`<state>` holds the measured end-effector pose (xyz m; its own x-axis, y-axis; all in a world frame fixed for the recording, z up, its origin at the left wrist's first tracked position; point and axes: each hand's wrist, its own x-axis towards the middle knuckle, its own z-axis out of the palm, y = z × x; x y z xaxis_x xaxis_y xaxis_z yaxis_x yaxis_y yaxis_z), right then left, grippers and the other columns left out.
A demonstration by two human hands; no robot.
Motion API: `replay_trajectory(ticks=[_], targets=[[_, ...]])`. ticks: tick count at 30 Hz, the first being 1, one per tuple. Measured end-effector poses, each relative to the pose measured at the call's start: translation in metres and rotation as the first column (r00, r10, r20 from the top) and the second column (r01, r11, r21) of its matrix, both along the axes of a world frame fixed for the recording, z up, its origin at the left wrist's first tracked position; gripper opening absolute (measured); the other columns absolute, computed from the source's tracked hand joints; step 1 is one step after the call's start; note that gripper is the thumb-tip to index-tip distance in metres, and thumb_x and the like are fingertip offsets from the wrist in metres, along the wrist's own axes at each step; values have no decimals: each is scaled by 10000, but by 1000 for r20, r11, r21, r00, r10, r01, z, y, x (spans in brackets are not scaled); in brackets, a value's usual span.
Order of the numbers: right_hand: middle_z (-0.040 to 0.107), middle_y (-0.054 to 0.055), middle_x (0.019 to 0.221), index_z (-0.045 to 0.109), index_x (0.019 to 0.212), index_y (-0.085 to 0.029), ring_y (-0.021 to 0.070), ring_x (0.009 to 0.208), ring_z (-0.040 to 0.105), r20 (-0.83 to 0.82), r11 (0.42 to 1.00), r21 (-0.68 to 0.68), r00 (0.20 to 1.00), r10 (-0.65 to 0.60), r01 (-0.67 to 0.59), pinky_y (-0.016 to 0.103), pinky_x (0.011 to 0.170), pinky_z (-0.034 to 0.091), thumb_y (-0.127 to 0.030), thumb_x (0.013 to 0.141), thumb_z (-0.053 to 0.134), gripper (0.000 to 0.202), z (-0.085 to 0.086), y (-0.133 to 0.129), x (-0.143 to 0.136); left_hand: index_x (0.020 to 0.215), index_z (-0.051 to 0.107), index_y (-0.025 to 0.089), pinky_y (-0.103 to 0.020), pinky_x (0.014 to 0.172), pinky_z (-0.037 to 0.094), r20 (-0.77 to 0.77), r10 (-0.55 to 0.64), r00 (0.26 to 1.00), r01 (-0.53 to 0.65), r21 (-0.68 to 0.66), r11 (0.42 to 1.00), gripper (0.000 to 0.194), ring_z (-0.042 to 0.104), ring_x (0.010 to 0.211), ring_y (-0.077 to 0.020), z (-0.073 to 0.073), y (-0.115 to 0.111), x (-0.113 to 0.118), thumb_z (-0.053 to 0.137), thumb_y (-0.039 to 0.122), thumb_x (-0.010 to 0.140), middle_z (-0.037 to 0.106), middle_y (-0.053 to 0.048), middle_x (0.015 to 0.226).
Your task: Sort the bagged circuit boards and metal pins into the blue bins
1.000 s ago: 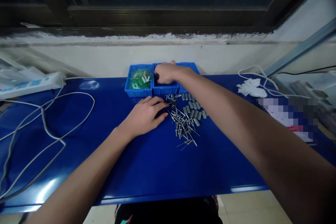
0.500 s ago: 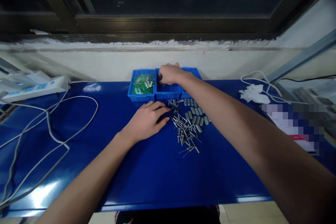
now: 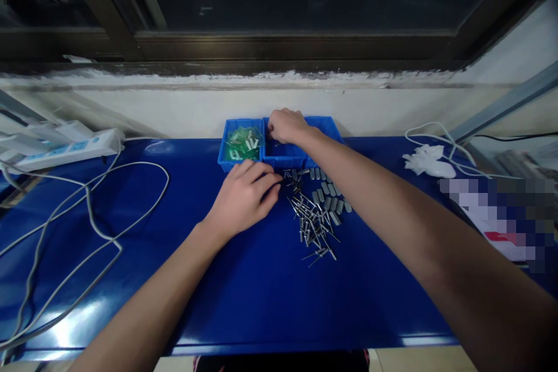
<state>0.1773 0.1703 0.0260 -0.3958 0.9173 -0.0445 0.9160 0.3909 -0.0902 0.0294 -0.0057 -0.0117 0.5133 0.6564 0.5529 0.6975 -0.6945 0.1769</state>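
Note:
My left hand (image 3: 246, 195) rests on the blue table with its fingers loosely bent and the thumb apart from the index finger. Its fingertips are beside a small cluster of little metal pieces (image 3: 296, 181). Below and right of them lies a loose pile of pop rivets (image 3: 313, 224). Several grey metal cylinders (image 3: 331, 190) lie in rough rows, partly covered by my right forearm. My right hand (image 3: 288, 125) reaches into the middle blue bin (image 3: 283, 161), its fingers curled together; whatever is between the fingertips is hidden.
A left blue bin (image 3: 223, 154) holds a green bag (image 3: 238, 148) with small metal pieces. Another blue bin (image 3: 325, 122) stands at right. White cables (image 3: 117, 238) and a power strip (image 3: 82, 148) lie left; crumpled white plastic (image 3: 429, 161) lies right.
The whole view has shifted slightly. My left thumb has drawn a little closer to the index finger. My right hand stays in the middle bin.

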Motion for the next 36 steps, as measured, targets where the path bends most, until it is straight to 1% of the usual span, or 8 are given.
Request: replay_trajectory(ticks=[6,11,15,20,23,26,30,36], targets=[[741,169,1057,786,992,-145,378,1121,633,104,999,36,994,27,-31,575,1053,367,-285,813,742,231,9,-13,7,1274,695,199,-601,963,464,-107,392,914,-386,65,920,300,530,1257,-418,2,0,-6,627,315,1006,663,-128,1339],[745,157,991,781,929,-163,386,1140,619,142,997,37,988,61,-67,603,1073,345,-259,795,737,171,10,-23,9,1352,630,214,-620,1052,401,-149,391,908,-397,-11,918,360,520,1302,-394,-5,0,-3,622,322,1009,663,-118,1358],[757,136,993,785,1026,-169,364,1121,638,-208,990,130,975,81,-54,579,1049,409,-296,825,713,248,25,-36,22,1321,647,231,-598,1058,378,-60,409,911,-406,44,913,328,521,1304,-387,-3,-1,-1,624,348,1015,652,-120,1384],[769,82,1080,756,1068,-204,233,999,696,-877,993,-20,479,37,-112,393,888,553,-391,865,740,277,36,-109,48,1388,597,248,-486,995,430,184,312,932,-340,146,929,441,592,1210,-324,3,-5,2,644,483,1018,675,-126,1301],[772,44,1030,728,1076,-272,210,924,704,-957,961,-207,240,-160,-183,371,783,569,-443,799,818,338,18,-157,55,1405,594,247,-444,975,453,269,155,951,-216,214,953,437,621,1165,-287,5,-10,6,670,436,1019,681,-114,1262],[762,37,982,702,999,-275,187,832,685,-956,937,-281,140,-256,-207,352,704,542,-431,749,860,335,-5,-181,57,1266,679,263,-432,957,458,280,65,958,-134,234,963,234,641,1110,-256,4,-14,12,652,315,1039,713,-74,1186],[694,13,815,677,1009,-277,159,667,605,-957,962,-238,201,-208,-137,349,619,489,-514,890,720,268,-21,-188,62,1124,700,247,-418,912,459,300,12,954,-66,170,983,116,654,1020,-225,-2,-14,18,675,310,1030,729,-42,1098],[618,0,799,610,825,-266,154,664,532,-814,973,226,541,212,-41,360,654,467,-412,903,757,221,-24,-196,68,1016,675,217,-417,859,429,203,7,979,-49,205,977,75,644,943,-225,-6,-11,15,680,291,1021,728,-38,1049]])
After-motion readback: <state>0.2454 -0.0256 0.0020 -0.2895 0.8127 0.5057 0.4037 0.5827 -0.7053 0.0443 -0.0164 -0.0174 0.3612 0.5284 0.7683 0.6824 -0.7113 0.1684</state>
